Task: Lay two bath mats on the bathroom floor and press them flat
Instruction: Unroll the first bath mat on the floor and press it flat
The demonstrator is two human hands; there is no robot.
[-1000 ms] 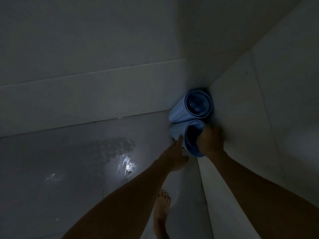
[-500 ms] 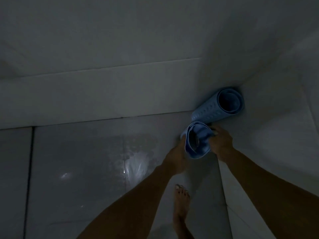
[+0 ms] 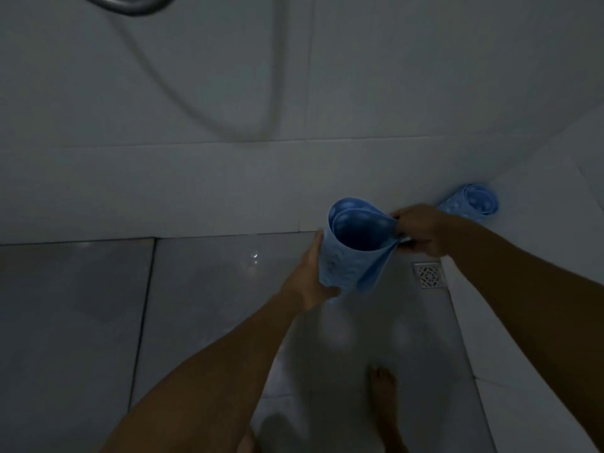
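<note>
I hold a rolled blue bath mat (image 3: 351,253) in the air over the wet floor, its open end turned up toward me. My left hand (image 3: 313,273) grips the roll's left side and underside. My right hand (image 3: 420,228) pinches the mat's loose outer edge at the right and has drawn it a little off the roll. A second rolled blue bath mat (image 3: 470,202) stands in the far right corner, leaning against the walls, partly hidden behind my right hand.
The room is dim. Grey floor tiles (image 3: 212,322) shine with water. A square floor drain (image 3: 428,274) sits by the right wall. A shower hose (image 3: 202,109) hangs down the far wall. My bare foot (image 3: 384,397) stands on the floor below the mat.
The near mat has come up out of the corner and moved left, away from the second roll. My right hand has shifted to its loose edge, and the drain has come into view.
</note>
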